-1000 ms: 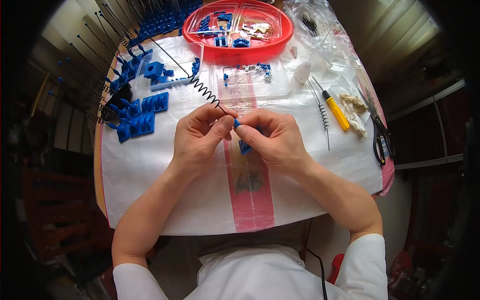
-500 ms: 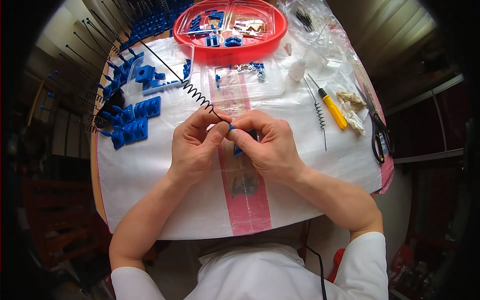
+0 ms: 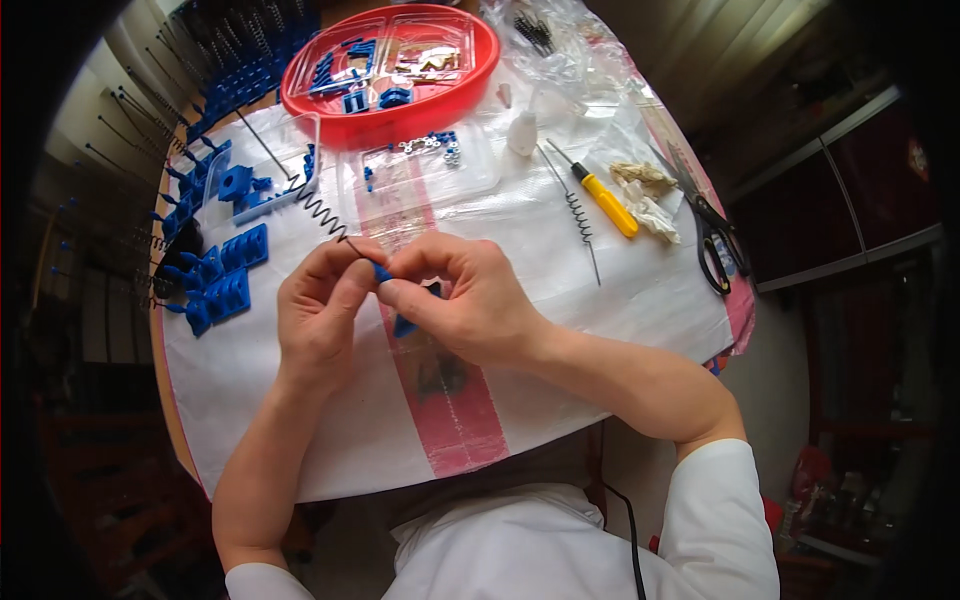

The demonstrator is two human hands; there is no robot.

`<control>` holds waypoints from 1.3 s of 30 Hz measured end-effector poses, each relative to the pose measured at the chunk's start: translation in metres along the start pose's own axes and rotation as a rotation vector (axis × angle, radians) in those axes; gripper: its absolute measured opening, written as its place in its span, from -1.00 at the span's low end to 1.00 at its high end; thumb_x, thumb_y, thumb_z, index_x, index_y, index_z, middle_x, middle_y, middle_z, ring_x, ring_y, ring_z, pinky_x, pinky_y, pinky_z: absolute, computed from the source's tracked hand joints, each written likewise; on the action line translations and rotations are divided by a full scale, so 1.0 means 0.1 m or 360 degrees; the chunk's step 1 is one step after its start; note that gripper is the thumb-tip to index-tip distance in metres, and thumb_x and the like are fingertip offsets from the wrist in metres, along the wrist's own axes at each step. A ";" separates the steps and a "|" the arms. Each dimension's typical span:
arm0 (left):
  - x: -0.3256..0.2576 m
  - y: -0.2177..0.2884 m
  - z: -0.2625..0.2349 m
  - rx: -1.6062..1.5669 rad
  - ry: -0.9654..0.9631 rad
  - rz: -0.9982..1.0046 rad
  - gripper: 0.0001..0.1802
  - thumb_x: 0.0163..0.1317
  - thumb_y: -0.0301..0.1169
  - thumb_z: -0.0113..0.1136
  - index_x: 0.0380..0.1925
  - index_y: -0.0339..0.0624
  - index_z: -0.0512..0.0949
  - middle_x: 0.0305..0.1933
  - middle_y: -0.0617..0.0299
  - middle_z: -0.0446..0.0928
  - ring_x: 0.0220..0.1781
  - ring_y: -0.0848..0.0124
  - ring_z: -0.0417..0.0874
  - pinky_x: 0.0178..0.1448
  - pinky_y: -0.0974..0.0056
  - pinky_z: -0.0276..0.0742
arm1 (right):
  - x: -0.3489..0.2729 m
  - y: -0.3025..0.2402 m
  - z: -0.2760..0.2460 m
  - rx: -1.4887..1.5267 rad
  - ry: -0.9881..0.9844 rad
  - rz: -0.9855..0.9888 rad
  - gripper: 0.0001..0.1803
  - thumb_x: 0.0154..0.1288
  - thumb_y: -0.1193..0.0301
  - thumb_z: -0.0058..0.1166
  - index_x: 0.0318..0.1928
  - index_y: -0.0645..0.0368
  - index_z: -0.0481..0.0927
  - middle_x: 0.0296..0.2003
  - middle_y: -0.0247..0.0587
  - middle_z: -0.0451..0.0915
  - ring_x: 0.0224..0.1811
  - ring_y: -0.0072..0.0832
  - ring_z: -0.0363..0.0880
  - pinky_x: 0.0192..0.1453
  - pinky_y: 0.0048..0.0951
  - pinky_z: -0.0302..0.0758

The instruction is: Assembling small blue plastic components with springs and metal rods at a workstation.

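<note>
Between the fingertips of both hands sits a small blue plastic piece [image 3: 380, 273], at the lower end of a black coiled spring wire [image 3: 320, 210]. My left hand [image 3: 322, 315] is closed, its thumb and fingers pinching the wire where it meets the piece. Closed as well, my right hand [image 3: 475, 300] pinches the blue piece from the other side. The wire's long straight end slants up and away to the left. Below my right fingers, a larger blue part [image 3: 405, 326] shows in part; my hand hides the rest of it.
A red oval basin [image 3: 485, 75] with clear trays of blue and brass parts stands at the back. Clear containers [image 3: 478, 170] hold small pieces. Blue assemblies [image 3: 225, 290] with upright springs line the left. On the right lie a loose spring [image 3: 578, 215], yellow-handled screwdriver [image 3: 608, 205] and scissors [image 3: 715, 245].
The whole view has shifted, so the table and hands appear further left and tilted. Both hands keep their pinch on the spring wire and blue piece.
</note>
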State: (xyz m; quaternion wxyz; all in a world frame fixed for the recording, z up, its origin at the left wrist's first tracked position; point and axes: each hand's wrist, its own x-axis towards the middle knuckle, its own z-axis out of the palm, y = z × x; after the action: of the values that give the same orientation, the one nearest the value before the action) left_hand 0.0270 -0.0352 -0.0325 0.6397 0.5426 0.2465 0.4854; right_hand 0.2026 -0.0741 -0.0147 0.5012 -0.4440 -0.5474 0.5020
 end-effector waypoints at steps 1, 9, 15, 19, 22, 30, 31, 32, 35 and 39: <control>0.00 0.02 -0.01 -0.0007 0.0010 -0.0013 -0.84 0.39 -0.49 0.09 -0.13 -0.34 0.56 -0.12 0.17 0.60 -0.09 0.47 0.59 0.08 0.34 0.47 | -0.01 -0.01 -0.01 0.0003 -0.0033 0.0019 -0.77 0.25 0.36 0.22 -0.26 0.32 0.64 -0.40 -0.24 0.64 -0.33 -0.61 0.57 -0.24 -0.51 0.52; 0.03 0.11 -0.05 -0.0279 -0.0030 -0.0182 -0.79 0.48 -0.34 -0.06 -0.09 -0.22 0.48 -0.13 0.01 0.64 -0.03 0.22 0.70 0.01 0.14 0.68 | 0.02 -0.04 -0.09 -0.0061 0.0409 -0.0426 -0.65 0.34 0.22 0.20 -0.32 0.30 0.48 -0.47 -0.21 0.61 -0.39 -0.60 0.57 -0.33 -0.53 0.48; -0.01 0.11 -0.02 -0.0547 -0.0105 -0.0438 -0.80 0.50 -0.29 -0.08 -0.04 -0.13 0.44 -0.14 0.08 0.62 -0.08 0.25 0.72 -0.08 0.05 0.73 | 0.00 -0.03 -0.10 -0.0209 0.0442 -0.0815 -0.76 0.25 0.38 0.27 -0.38 0.25 0.49 -0.56 -0.30 0.52 -0.57 -0.65 0.47 -0.49 -0.53 0.43; -0.03 0.08 -0.05 -0.0630 -0.0091 -0.0506 -0.80 0.51 -0.29 -0.09 -0.02 -0.10 0.43 -0.12 0.12 0.60 -0.08 0.30 0.69 -0.12 0.11 0.73 | -0.06 -0.16 -0.09 -0.0418 0.0252 -0.1003 -0.80 0.23 0.47 0.29 -0.44 0.24 0.53 -0.59 -0.36 0.50 -0.58 -0.73 0.46 -0.52 -0.65 0.38; -0.03 0.07 -0.04 -0.0666 -0.0163 -0.0531 -0.80 0.50 -0.29 -0.08 -0.01 -0.08 0.44 -0.12 0.11 0.59 -0.07 0.33 0.68 -0.15 0.16 0.73 | -0.08 -0.31 -0.14 -0.0554 0.0172 -0.1185 -0.80 0.16 0.49 0.33 -0.50 0.22 0.55 -0.64 -0.32 0.49 -0.65 -0.65 0.47 -0.57 -0.58 0.37; -0.02 -0.01 -0.03 -0.0506 -0.0170 -0.0554 -0.80 0.50 -0.29 -0.06 -0.01 -0.09 0.45 -0.13 0.04 0.62 -0.07 0.33 0.69 -0.11 0.23 0.71 | -0.30 -0.81 -0.28 -0.1446 -0.0545 -0.1033 -0.80 0.12 0.38 0.23 -0.45 0.17 0.47 -0.50 -0.16 0.56 -0.40 -0.17 0.61 -0.33 -0.19 0.52; -0.02 0.00 -0.03 -0.0483 -0.0200 -0.0572 -0.79 0.50 -0.28 -0.06 -0.01 -0.10 0.45 -0.13 0.04 0.63 -0.08 0.32 0.70 -0.10 0.23 0.70 | -0.33 -0.80 -0.34 -0.1550 -0.0579 -0.0949 -0.81 0.12 0.39 0.22 -0.45 0.18 0.48 -0.50 -0.14 0.56 -0.40 -0.16 0.61 -0.32 -0.18 0.52; -0.03 0.03 -0.02 -0.0456 -0.0228 -0.0588 -0.79 0.50 -0.28 -0.06 -0.02 -0.10 0.45 -0.14 0.04 0.63 -0.09 0.32 0.71 -0.09 0.23 0.70 | -0.37 -0.78 -0.42 -0.1652 -0.0613 -0.0869 -0.83 0.12 0.40 0.21 -0.45 0.18 0.48 -0.50 -0.12 0.56 -0.39 -0.14 0.62 -0.31 -0.17 0.52; -0.04 0.06 -0.02 -0.0387 -0.0235 -0.0600 -0.78 0.50 -0.26 -0.05 -0.03 -0.12 0.45 -0.15 0.03 0.64 -0.10 0.30 0.72 -0.08 0.22 0.70 | -0.38 -0.71 -0.77 -0.1871 -0.0448 -0.0498 -0.89 0.13 0.47 0.23 -0.42 0.17 0.54 -0.47 -0.17 0.57 -0.39 -0.21 0.60 -0.29 -0.26 0.49; -0.03 0.02 -0.03 -0.0395 -0.0254 -0.0605 -0.78 0.50 -0.26 -0.05 -0.03 -0.12 0.46 -0.15 0.03 0.65 -0.12 0.31 0.73 -0.09 0.19 0.71 | -0.12 -0.45 -1.44 -0.2212 0.0287 -0.0367 -0.90 0.15 0.44 0.15 -0.33 0.19 0.60 -0.37 -0.06 0.63 -0.29 -0.09 0.64 -0.16 -0.15 0.54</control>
State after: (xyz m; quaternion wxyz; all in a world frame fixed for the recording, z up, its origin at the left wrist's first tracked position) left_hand 0.0229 -0.0362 -0.0322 0.7988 0.4403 0.2312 0.3386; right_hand 0.3480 -0.0754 0.0278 0.1952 -0.6401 -0.7407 -0.0582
